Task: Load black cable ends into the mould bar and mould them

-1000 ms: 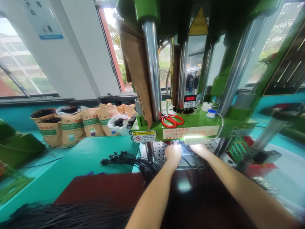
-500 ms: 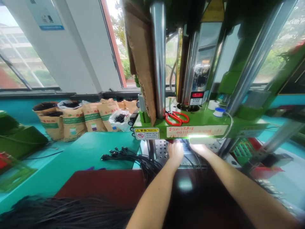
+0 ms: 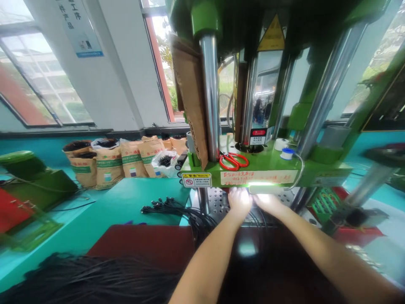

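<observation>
My left hand [image 3: 240, 202] reaches under the front edge of a green press machine [image 3: 303, 162], fingers curled together, with what they hold lost in glare. Close beside it, my right hand [image 3: 268, 202] lies just below a bright lamp bar [image 3: 265, 188], which hides its fingertips. Thin black cables [image 3: 255, 218] run out toward me from under the two hands. They lie over the metal bed plate with holes [image 3: 216, 202]. A bundle of black cables with connector ends [image 3: 177, 210] rests to the left of my left hand.
Red-handled scissors [image 3: 233, 161] and a blue-white spool [image 3: 287, 153] lie on the press plate. A cardboard sheet [image 3: 191, 101] leans against the left pillar. Paper sacks [image 3: 109, 169] stand at back left. A large heap of black cables [image 3: 91, 278] lies at front left.
My head view has shifted slightly left and upward. My left hand has moved right, nearer my right hand, and its fingers look more curled. My right hand stays under the lamp bar.
</observation>
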A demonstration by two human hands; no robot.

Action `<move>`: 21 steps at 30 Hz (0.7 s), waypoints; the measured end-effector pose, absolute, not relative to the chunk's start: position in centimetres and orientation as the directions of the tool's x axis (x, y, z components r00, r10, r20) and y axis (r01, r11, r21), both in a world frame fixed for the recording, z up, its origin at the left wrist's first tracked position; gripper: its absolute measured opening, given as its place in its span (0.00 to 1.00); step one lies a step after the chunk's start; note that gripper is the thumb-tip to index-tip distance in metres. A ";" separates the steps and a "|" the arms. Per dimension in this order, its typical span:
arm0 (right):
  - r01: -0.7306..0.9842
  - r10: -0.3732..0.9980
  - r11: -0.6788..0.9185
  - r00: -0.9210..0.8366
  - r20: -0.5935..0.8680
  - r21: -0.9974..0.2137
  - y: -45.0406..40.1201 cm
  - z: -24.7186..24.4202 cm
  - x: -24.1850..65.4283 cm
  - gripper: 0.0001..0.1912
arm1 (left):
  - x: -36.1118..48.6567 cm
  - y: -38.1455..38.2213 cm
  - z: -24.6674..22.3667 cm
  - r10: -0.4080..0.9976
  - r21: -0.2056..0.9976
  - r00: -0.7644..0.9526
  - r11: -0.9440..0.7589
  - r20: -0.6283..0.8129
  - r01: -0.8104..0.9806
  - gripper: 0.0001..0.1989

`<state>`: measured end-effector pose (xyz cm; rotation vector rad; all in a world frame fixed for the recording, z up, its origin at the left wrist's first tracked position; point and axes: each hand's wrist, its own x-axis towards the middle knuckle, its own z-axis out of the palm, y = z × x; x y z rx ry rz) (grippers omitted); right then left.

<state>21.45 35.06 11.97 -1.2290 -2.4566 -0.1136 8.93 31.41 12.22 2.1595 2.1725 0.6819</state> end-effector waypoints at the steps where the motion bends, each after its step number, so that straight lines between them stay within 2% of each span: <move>1: 0.781 0.750 0.617 -0.547 0.373 -0.094 34.9 11.7 21.4 0.14 | 9.1 31.6 11.9 0.947 0.304 -0.046 -0.056 0.318 0.951 0.14; 11: 0.793 0.758 0.608 -0.561 0.334 -0.047 35.5 11.0 20.0 0.13 | 9.7 32.6 10.7 0.950 0.304 -0.062 -0.037 0.307 0.952 0.14; 21: 0.819 0.792 0.564 -0.503 0.345 -0.102 36.0 11.0 19.3 0.09 | 9.7 32.7 11.6 0.962 0.313 -0.066 -0.020 0.264 0.950 0.18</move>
